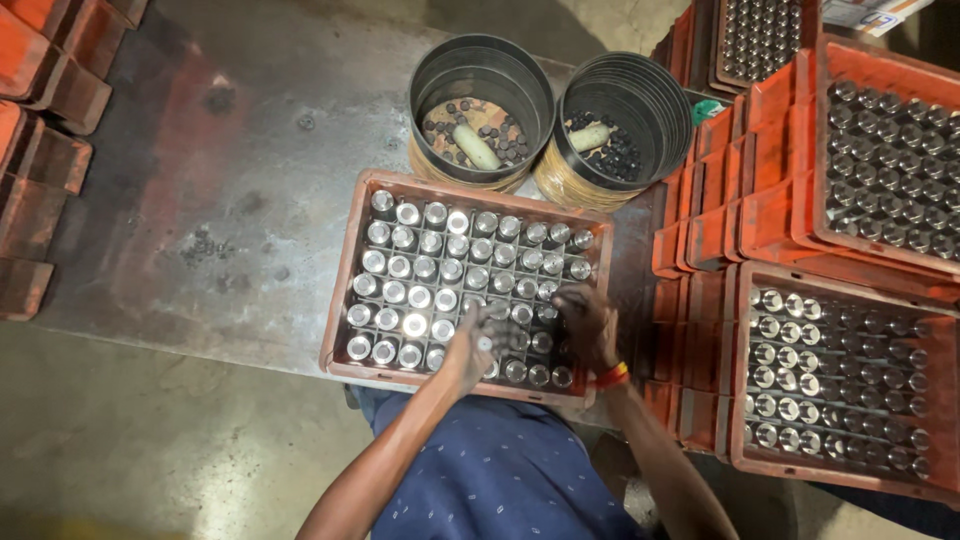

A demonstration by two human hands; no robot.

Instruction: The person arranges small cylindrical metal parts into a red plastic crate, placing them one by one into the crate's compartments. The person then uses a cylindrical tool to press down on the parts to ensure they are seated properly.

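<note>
Grey and worn, with rusty red stains, the metal worktop (230, 170) fills the view from above.

Both hands are down in an orange tray (340, 290) full of shiny metal cylinders (440, 270). The tray sits in the middle of the worktop, right in front of the person. The left hand (468, 350) is at the tray's 6 o'clock edge. Its fingers curl over one cylinder top, but I cannot tell if the grip is closed on it. The right hand (588, 322) is at about 4 o'clock in the tray. It rests on the cylinders there with bent fingers, and I cannot tell if it holds one. A red and yellow band (612, 376) is on that wrist.

The tray looks almost full. The cylinders stand in neat rows, and only the spots under the hands are hidden. So the work in this tray seems to be at its last corner.

At 12 o'clock stand two round black tubs (480, 75). Each has small dark bits and a pale stick inside. At 3 o'clock are more orange trays (850, 390) packed with the same cylinders. At 9 o'clock lie orange trays (40, 160) whose insides cannot be seen.
</note>
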